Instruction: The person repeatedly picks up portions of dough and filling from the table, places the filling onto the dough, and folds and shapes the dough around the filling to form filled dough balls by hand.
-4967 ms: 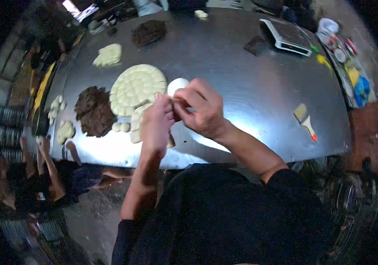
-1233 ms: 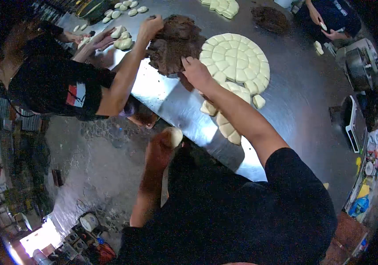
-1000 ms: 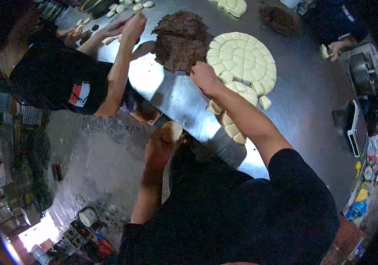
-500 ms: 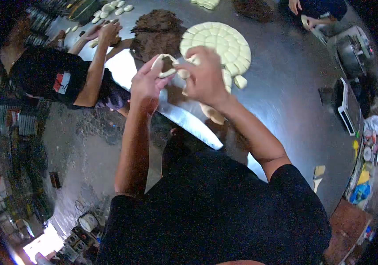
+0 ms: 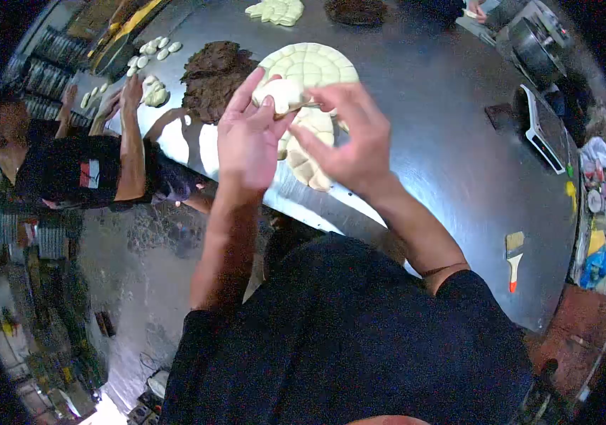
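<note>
My left hand (image 5: 250, 138) holds a pale piece of dough (image 5: 283, 94) between its thumb and fingers, over the metal table (image 5: 444, 156). On the right side of that piece, my right hand (image 5: 352, 134) has its fingertips at the dough's edge, thumb apart below; its fingers are slightly blurred. Behind the hands lies a round slab of scored dough (image 5: 310, 62), with more cut dough (image 5: 308, 170) nearer me, partly covered by the hands. A dark brown crumbly mass (image 5: 211, 81) sits left of the slab.
A co-worker in a black shirt (image 5: 69, 166) reaches over the table at left, near small dough pieces (image 5: 154, 92). A brush (image 5: 514, 258) lies at right, a scale (image 5: 540, 134) farther back. Another person's hand (image 5: 478, 13) shows at the far edge, near a metal pot (image 5: 535, 53).
The dough, which showed a dark filling in its hollow, now shows a smooth pale top. My right hand has shifted right and down, and the view has turned, bringing the whole brush into sight.
</note>
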### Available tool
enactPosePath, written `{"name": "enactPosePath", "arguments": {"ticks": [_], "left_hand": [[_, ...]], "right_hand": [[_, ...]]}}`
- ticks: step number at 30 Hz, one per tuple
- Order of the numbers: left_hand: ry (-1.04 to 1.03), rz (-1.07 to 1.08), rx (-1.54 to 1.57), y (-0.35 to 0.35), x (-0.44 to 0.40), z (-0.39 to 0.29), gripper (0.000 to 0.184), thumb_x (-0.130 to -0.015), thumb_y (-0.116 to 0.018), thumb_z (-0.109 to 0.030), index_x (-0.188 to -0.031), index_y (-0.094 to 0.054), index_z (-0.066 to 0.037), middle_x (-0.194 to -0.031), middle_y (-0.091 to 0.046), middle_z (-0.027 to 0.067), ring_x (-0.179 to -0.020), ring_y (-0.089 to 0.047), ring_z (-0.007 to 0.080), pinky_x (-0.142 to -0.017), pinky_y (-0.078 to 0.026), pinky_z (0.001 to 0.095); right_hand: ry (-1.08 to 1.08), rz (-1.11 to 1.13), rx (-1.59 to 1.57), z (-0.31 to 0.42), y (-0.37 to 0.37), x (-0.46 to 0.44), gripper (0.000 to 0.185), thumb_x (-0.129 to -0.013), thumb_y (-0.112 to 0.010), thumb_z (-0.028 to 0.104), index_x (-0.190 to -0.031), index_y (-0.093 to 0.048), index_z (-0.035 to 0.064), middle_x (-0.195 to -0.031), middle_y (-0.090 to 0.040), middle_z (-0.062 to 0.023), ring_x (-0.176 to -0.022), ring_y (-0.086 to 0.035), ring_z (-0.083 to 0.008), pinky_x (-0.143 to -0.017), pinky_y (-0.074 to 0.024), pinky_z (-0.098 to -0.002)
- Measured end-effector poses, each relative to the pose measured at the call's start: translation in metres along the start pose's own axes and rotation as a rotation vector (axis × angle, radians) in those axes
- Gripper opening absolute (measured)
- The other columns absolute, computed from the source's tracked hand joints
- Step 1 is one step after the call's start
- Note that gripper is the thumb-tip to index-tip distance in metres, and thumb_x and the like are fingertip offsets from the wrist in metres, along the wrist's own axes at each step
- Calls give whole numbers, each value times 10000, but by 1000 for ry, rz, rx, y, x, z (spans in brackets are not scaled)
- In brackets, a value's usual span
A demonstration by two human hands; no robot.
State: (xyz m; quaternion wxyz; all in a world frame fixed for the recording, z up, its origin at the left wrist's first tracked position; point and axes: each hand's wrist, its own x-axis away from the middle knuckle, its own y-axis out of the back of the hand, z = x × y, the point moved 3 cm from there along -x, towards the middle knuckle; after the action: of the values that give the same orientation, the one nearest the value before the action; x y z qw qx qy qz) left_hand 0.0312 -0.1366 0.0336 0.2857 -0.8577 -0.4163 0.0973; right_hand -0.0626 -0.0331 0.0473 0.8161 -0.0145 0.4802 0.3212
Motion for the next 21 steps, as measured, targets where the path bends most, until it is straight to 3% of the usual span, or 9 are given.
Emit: {"name": "enactPosePath", "arguments": {"ticks": [3, 5, 6, 9, 11, 13, 15, 17, 21], "left_hand": [[-31, 34, -58, -24, 10, 18, 320, -966, -485, -33, -1277, -530, 27, -1118, -615, 123, -925, -617, 150, -834, -536, 307], [167, 110, 125, -35, 11, 19, 329, -965, -499, -41, -1284, -520, 36, -1064, -629, 99, -856, -608, 122, -812, -524, 270], [170, 119, 124, -37, 12, 21, 329, -965, -499, -41, -1284, -520, 36, -1064, -629, 99, -856, -608, 122, -812, -524, 270], [66, 163, 18, -45, 18, 25, 334, -975, -494, -63, -1289, -509, 51, -1036, -630, 87, -808, -597, 108, -751, -499, 230], [-13, -5, -35, -54, 20, 21, 344, -990, -485, -105, -1289, -501, 66, -1002, -631, 77, -776, -574, 85, -687, -469, 214], [-59, 84, -76, -48, 15, 30, 327, -1001, -474, -132, -1257, -525, 65, -988, -636, 78, -762, -564, 70, -662, -460, 217], [77, 297, -95, -54, 12, 36, 285, -998, -477, -119, -1200, -560, 64, -959, -642, 64, -734, -548, 55, -661, -459, 210], [119, 205, -74, -78, 26, 31, 256, -993, -487, -117, -1150, -589, 57, -955, -648, 57, -760, -571, 63, -686, -466, 202], [-45, 278, -202, -78, 22, 35, 217, -992, -502, -135, -1097, -610, 22, -992, -634, 51, -873, -592, 93, -762, -476, 243]], "right_hand": [[-229, -7, 5, -13, 18, -2, 195, -668, -713, 32, -814, -587, 53, -773, -545, -77, -682, -575, -239, -587, -472, -328], [-46, -59, 177, -15, 26, 2, 200, -669, -747, 12, -786, -588, 41, -785, -596, -65, -695, -587, -196, -605, -479, -296], [141, -97, 280, -13, 30, 1, 223, -644, -750, -1, -815, -617, 53, -803, -604, -63, -695, -585, -213, -609, -481, -300], [231, -61, 207, 4, 36, 9, 192, -671, -705, 24, -832, -609, 64, -788, -560, -57, -735, -582, -260, -613, -484, -344], [242, -67, 171, 10, 47, 9, 204, -686, -702, 26, -871, -624, 60, -810, -575, -52, -757, -602, -254, -622, -496, -334], [-46, -126, 94, 2, 55, 11, 186, -697, -706, 39, -858, -616, 69, -797, -566, -48, -752, -606, -244, -605, -495, -330], [-92, -136, 101, -7, 63, 11, 192, -692, -724, 61, -845, -611, 84, -786, -559, -45, -731, -603, -242, -585, -491, -328], [177, -154, 401, -9, 70, 11, 201, -685, -732, 63, -837, -606, 96, -786, -553, -42, -748, -601, -249, -612, -494, -335], [230, -123, 301, 7, 79, 17, 274, -628, -776, 5, -857, -633, 56, -840, -606, -72, -790, -605, -246, -696, -498, -332]]}}
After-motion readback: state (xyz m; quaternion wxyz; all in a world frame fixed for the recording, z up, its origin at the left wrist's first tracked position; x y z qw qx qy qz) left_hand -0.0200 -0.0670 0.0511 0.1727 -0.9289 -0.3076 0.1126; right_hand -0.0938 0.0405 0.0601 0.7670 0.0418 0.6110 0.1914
